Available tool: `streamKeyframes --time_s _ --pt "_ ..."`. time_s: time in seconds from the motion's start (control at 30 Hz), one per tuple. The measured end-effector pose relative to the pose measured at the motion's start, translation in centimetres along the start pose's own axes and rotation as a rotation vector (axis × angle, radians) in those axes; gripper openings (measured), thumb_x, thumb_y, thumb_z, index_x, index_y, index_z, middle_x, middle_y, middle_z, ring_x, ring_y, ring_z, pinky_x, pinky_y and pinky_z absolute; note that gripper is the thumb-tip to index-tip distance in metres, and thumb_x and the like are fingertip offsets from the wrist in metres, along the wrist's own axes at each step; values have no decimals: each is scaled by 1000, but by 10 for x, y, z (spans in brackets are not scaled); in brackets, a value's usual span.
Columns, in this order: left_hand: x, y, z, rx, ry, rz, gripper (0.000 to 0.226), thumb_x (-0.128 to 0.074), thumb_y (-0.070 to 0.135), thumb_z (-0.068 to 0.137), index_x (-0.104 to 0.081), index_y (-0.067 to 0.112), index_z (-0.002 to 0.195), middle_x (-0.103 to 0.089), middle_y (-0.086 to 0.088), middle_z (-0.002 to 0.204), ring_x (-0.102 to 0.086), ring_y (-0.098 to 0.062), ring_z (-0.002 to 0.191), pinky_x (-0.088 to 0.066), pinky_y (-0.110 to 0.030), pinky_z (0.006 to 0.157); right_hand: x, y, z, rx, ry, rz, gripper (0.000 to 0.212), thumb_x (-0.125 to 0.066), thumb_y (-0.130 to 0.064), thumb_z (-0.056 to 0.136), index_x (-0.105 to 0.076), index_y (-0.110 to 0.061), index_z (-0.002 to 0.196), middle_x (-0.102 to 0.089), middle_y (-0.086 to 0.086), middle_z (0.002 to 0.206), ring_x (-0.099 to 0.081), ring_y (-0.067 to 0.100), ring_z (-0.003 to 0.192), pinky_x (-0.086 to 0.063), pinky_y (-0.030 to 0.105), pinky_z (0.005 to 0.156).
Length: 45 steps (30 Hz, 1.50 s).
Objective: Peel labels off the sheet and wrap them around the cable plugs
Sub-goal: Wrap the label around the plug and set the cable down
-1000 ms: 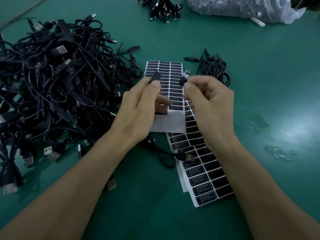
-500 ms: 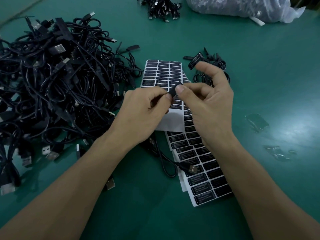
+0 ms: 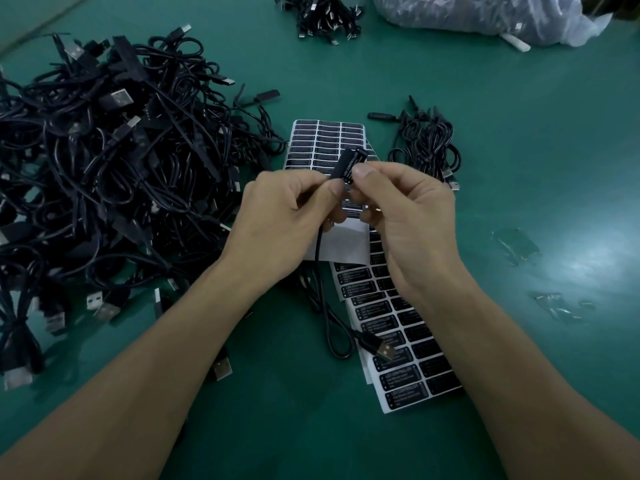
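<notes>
The fingers (image 3: 331,190) of the left hand (image 3: 277,220) and those of the right hand (image 3: 408,223) are curled in close. They pinch a black plug (image 3: 343,162) from either side, between thumb and forefinger. The plug is held tilted above the middle of the worktop (image 3: 519,133), its free tip pointing toward the far edge. A black label (image 3: 352,167) with white lettering lies along the plug's side; whether it goes fully round cannot be told.

The plug's cable (image 3: 318,265) hangs down between the wrists and loops on the worktop. It finishes in a USB end (image 3: 383,351), which rests on the near sheet (image 3: 398,327) of labels. The far sheet (image 3: 322,140) lies under the hands with its near end bare white, and overlaps the near sheet.

Toward the left edge sprawls a big pile of cables (image 3: 104,161). Just beside the far sheet, on its right, sits a small bundle (image 3: 426,147). A second bundle (image 3: 325,15) lies at the far edge, and a plastic bag (image 3: 485,15) fills the far right corner. Some clear scraps (image 3: 516,245) lie toward the right edge.
</notes>
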<state>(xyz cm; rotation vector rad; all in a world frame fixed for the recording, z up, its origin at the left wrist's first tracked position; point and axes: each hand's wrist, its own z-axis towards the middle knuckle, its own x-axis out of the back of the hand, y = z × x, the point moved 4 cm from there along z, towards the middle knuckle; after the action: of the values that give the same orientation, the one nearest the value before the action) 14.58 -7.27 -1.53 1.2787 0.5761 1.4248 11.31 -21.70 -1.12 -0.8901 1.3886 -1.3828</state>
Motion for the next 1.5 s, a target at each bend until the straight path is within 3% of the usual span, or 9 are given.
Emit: streamKeyframes --time_s 0.13,0.27,0.33,0.47,0.7,1.0,1.1,1.3,1.5 --pt "-2 5 -2 6 -66 -34 27 -60 23 102 -73 21 78 -73 7 70 -68 -10 67 -53 -25 66 1 1 0 -14 -6 23 13 -70 -10 91 -76 -18 83 -73 -4 78 -64 4 71 -48 20 66" --pt "-3 5 -3 21 -91 -56 22 -63 20 100 -75 21 82 -76 3 76 -70 -26 76 -59 -41 72 2 2 1 -7 -5 1 13 -69 -10 92 -76 -17 84 -72 -7 74 -63 2 69 -49 18 65" --pt "-3 5 -2 32 -97 -82 18 -64 16 98 -77 18 86 -76 2 78 -72 -22 75 -58 -36 70 1 2 0 -2 -6 -4 13 -69 -11 92 -76 -18 84 -72 -6 75 -63 2 70 -50 20 67" --pt "-2 2 -2 61 -81 -120 16 -64 14 98 -77 16 90 -76 3 77 -72 -8 69 -49 -13 63 3 0 1 19 34 2 15 -71 -12 91 -76 -19 79 -69 -3 72 -59 7 68 -48 20 63" --pt "-1 2 -3 84 -42 -137 12 -68 20 96 -76 23 88 -77 2 76 -74 -11 70 -53 -15 62 0 -3 -2 86 10 -74 18 -70 -9 91 -76 -19 78 -71 -8 70 -61 0 65 -47 12 61" --pt "-2 4 -3 74 -56 -154 17 -67 21 97 -75 20 82 -76 4 73 -74 -10 69 -51 -12 61 -1 -4 -2 179 2 -194 19 -69 -8 92 -75 -21 80 -71 -12 67 -60 -4 60 -47 11 61" --pt "-2 3 -2 77 -61 -147 18 -67 22 97 -76 17 83 -76 3 73 -74 -10 69 -50 -12 61 -1 -5 -1 183 13 -217 17 -70 -10 92 -75 -22 82 -73 -11 71 -63 -2 65 -50 14 65" --pt "-2 3 -2 64 -61 -132 22 -66 22 98 -74 19 78 -75 4 70 -73 -9 65 -49 -12 60 -1 -6 -1 238 -2 -290 12 -68 -10 93 -76 -15 86 -75 0 76 -71 17 75 -59 30 76" --pt "-1 4 -2 52 -55 -127 22 -66 22 98 -74 18 77 -75 4 70 -72 -8 66 -49 -12 61 0 -7 -2 256 11 -324 10 -69 -10 93 -77 -14 88 -75 -3 76 -71 13 74 -58 26 74"
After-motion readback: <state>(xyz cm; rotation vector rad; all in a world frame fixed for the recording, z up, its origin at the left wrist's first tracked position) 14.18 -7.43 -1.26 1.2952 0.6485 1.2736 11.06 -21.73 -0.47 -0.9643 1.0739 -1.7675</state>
